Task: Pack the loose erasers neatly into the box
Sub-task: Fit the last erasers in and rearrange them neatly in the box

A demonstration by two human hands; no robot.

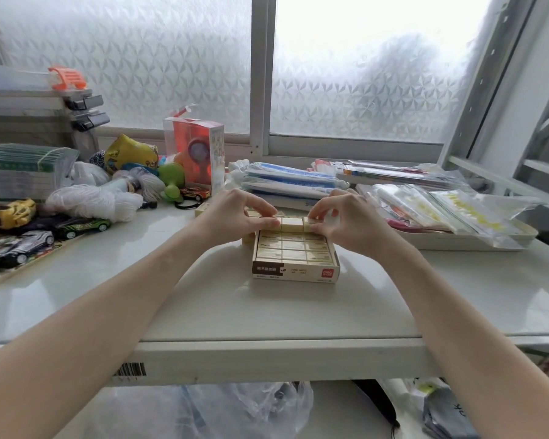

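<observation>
Fingers of the left hand (235, 213) and fingers of the right hand (339, 217) pinch the two ends of a short row of cream erasers (290, 224), squeezing them together end to end so the row stays straight, probably so it can go down as one piece. The row is held just above the far edge of the open box (295, 272), which sits directly below the fingers on the white table (298, 312); its visible layer is already filled with erasers laid flat in tidy rows, so this looks like a late stage of packing. A few loose erasers (249, 243) lie beside the box under the left fingers, and another (202, 209) sits just beyond them. Further left of the fingers are toy cars (83, 226), bundles of white yarn (92, 201) and an orange boxed toy (197, 150). Beyond the fingers lies a stack of plastic-wrapped packets (286, 182), and to their right a tray (476, 240) piled with clear bags. None of this clutter lies between the fingers and the box, though the packets crowd close behind
</observation>
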